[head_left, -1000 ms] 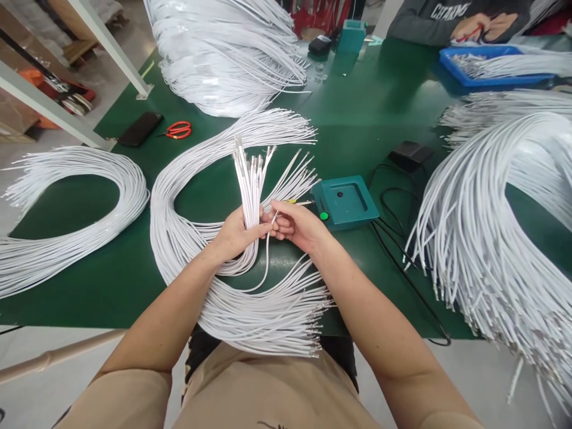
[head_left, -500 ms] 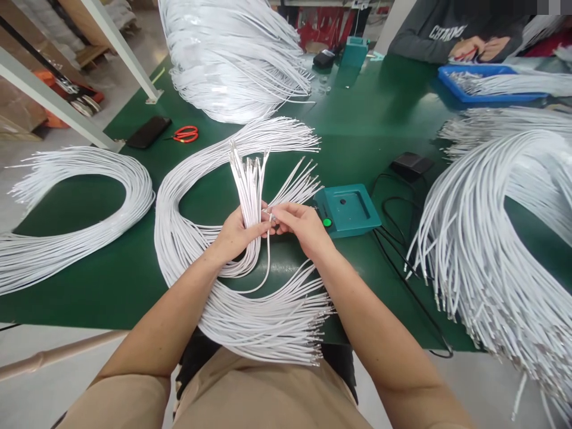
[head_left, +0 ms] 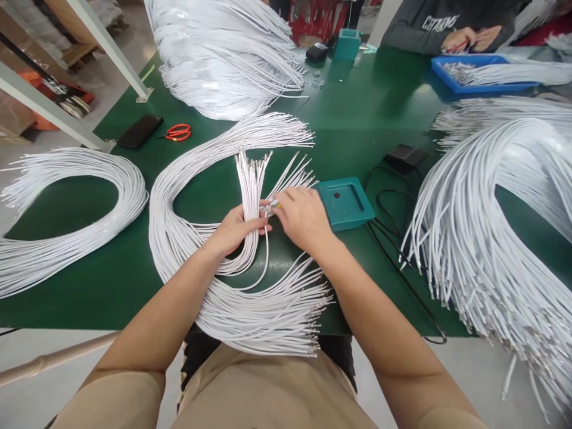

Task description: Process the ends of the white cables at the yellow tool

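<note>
My left hand (head_left: 239, 229) is closed around a bunch of white wires (head_left: 251, 185), whose metal-tipped ends stand up above the thumb. One single wire (head_left: 267, 250) curves up apart from the bunch to its fingertips. Close beside it, my right hand (head_left: 304, 217) is closed on a small silver-and-yellow piece (head_left: 274, 206), too small to name, at the end of that wire. Large curved bundles of white wire (head_left: 165, 232) lie under and around both hands. Behind the right hand, further wire ends (head_left: 295, 173) fan out over the table.
A teal box (head_left: 348, 205) with black cables sits right of my hands. Big wire bundles lie left, right (head_left: 469, 238) and behind (head_left: 223, 59). Red-handled scissors (head_left: 179, 132) and a dark phone-like slab (head_left: 140, 131) are at left. A co-worker's hands (head_left: 471, 39) are near a blue tray (head_left: 496, 89).
My right hand has turned over, its back now facing up, and the silver-and-yellow piece shows at its fingertips. My left hand keeps hold of the bunch. The whole view has shifted slightly.
</note>
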Available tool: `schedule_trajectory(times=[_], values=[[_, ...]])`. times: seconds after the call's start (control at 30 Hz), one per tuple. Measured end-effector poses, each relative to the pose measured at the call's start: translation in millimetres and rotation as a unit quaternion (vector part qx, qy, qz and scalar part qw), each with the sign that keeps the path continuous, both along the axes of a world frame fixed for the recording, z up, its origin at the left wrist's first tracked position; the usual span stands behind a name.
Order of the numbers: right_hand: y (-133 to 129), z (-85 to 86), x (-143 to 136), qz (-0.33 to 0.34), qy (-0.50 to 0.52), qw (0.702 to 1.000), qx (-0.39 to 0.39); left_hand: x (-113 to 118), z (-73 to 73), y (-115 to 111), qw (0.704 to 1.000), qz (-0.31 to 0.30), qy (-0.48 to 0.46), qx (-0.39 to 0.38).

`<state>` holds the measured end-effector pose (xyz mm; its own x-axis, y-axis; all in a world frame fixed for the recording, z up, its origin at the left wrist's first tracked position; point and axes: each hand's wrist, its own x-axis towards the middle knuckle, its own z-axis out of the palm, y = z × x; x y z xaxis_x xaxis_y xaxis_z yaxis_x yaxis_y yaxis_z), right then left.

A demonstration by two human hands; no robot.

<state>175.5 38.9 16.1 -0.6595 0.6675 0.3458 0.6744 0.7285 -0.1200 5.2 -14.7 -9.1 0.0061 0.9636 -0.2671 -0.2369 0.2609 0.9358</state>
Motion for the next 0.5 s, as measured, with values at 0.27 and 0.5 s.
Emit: schedule_trajectory(times=[0.27, 0.5], values=[[28, 0.6, 20, 0.014, -0.086, 0.996, -0.032, 5, 1.1, 4, 0.996, 0.017, 0.090, -0.006], [24, -2.3, 20, 0.034, -0.098, 0.995, 0.018, 8, 0.5, 7, 0.989, 0.028, 0.148, 0.007]])
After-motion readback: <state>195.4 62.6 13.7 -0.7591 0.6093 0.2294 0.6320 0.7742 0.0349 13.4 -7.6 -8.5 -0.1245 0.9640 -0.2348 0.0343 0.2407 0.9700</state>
